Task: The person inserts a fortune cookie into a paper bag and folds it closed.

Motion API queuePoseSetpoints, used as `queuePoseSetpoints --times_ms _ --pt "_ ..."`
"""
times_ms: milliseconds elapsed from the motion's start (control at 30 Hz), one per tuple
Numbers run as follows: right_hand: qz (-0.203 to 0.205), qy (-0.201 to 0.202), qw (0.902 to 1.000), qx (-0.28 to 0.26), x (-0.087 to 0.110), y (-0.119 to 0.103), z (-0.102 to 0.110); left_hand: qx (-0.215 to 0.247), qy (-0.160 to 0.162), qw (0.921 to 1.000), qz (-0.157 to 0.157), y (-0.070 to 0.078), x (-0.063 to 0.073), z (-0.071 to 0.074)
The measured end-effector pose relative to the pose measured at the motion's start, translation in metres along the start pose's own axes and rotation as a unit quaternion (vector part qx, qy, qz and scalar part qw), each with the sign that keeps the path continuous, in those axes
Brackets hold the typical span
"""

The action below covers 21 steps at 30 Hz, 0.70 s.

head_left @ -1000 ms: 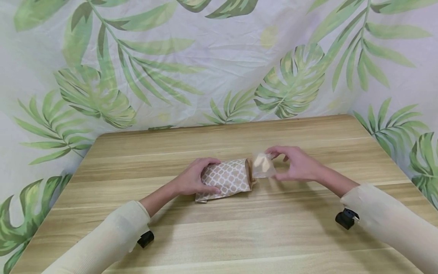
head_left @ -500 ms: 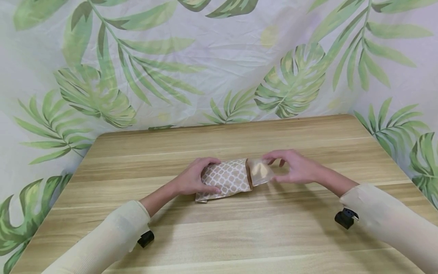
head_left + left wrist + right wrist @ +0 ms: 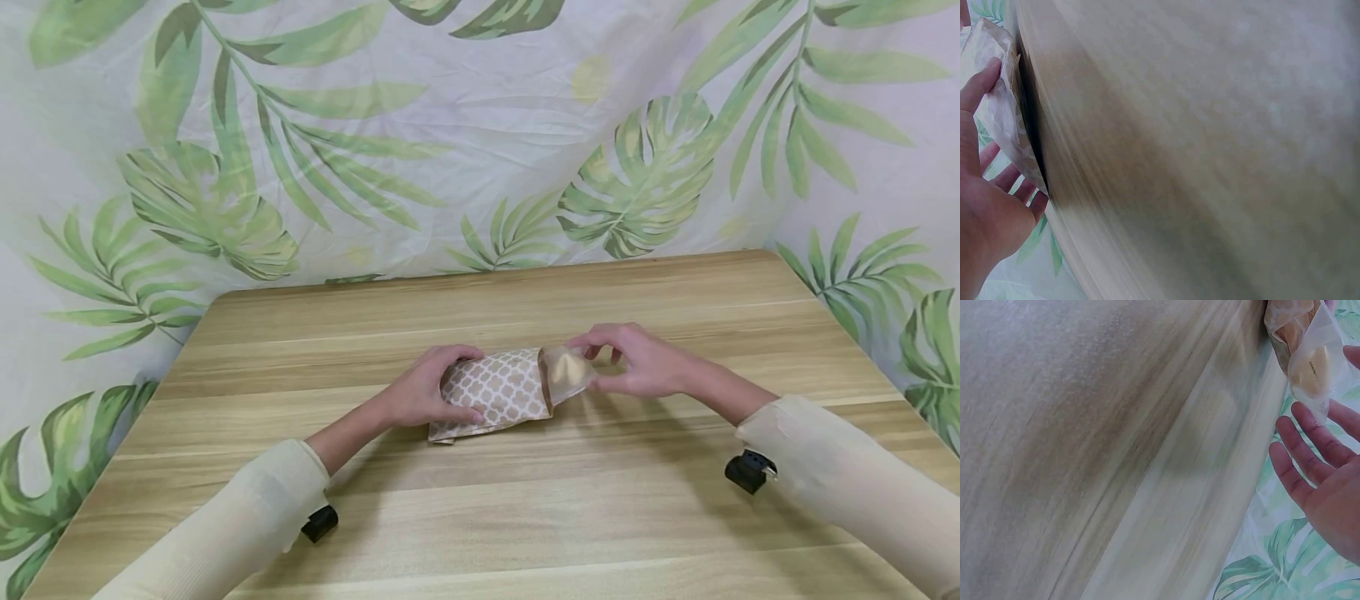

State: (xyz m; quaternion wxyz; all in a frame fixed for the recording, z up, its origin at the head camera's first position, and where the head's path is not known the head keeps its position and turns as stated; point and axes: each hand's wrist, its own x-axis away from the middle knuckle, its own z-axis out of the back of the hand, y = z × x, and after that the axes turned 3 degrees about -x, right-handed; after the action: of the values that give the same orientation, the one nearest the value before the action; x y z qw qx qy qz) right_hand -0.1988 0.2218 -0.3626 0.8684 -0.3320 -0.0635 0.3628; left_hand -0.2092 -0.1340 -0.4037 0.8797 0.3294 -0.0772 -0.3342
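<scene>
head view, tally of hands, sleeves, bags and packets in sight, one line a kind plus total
Hands: 2 (left hand, right hand)
Sleeves: 2 (left sleeve, right sleeve)
Bag: 1
Packet: 1
Total: 6

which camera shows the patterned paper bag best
Head view: the patterned paper bag shows its lattice print clearest. The left wrist view shows it obliquely, partly behind the left hand; the right wrist view, only its open end.
</scene>
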Motion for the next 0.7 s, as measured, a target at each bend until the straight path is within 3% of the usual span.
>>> queuePoseSetpoints --times_ms 700 --pt "-0.049 0.023 0.9982 -0.025 -0.011 -0.017 -0.001 -0.005 0.001 1.0000 -0.006 0.003 0.001 0.001"
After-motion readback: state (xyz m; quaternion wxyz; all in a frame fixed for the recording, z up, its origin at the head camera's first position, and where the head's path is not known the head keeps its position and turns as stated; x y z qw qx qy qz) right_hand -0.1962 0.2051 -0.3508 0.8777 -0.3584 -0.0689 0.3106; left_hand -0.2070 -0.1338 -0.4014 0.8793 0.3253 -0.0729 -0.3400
